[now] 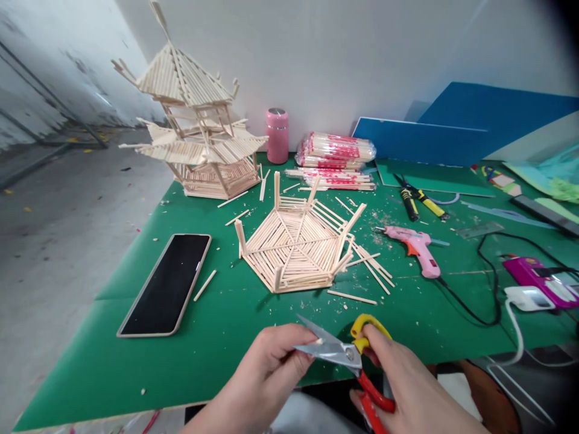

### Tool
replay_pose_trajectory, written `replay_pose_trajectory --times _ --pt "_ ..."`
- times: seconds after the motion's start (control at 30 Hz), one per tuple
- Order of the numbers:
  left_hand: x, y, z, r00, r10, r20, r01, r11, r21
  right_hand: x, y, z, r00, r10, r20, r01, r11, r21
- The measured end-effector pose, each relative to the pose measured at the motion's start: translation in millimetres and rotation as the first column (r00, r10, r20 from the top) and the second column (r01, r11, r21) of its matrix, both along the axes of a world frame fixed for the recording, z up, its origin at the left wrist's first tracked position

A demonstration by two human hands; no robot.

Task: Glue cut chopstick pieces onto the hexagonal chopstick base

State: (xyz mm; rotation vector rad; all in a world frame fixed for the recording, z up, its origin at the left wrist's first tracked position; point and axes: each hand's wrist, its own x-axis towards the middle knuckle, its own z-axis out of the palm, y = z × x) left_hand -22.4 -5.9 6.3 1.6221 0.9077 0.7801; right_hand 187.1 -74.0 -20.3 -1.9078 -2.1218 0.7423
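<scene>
My right hand (398, 374) grips a pair of scissors (348, 354) with one yellow and one red handle. Their blades stand apart and point left. Between the blades shows the small pale tip of a wooden stick (319, 342), pinched by my left hand (275, 361); my fingers hide the rest of it. Beyond both hands a six-sided base of wooden sticks (294, 241) rests on the green tabletop (235, 343), with short posts at its corners. Loose sticks (373, 265) lie along its right side.
A stick pagoda (199, 138) rises at back left beside a pink flask (277, 135) and bagged sticks (335, 150). A phone (167, 283) lies left. On the right are a pink glue gun (416, 244) with its cord, pliers (418, 199), a purple power strip (538, 278) and blue boards (420, 141).
</scene>
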Motion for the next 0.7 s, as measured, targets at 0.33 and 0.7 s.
replay_pose_trajectory --times 0.33,0.7 --pt "5.6 -0.3 0.5 0.998 0.041 -0.052 -0.040 0.999 0.020 -8.6 12.1 8.1 0.989 -0.052 -0.142 0.023 0.979 -0.202" --pt "-0.9 6.6 6.7 0.997 -0.078 -0.010 0.075 0.975 -0.209 -9.2 2.8 10.0 0.988 -0.066 -0.137 0.060 0.997 -0.052"
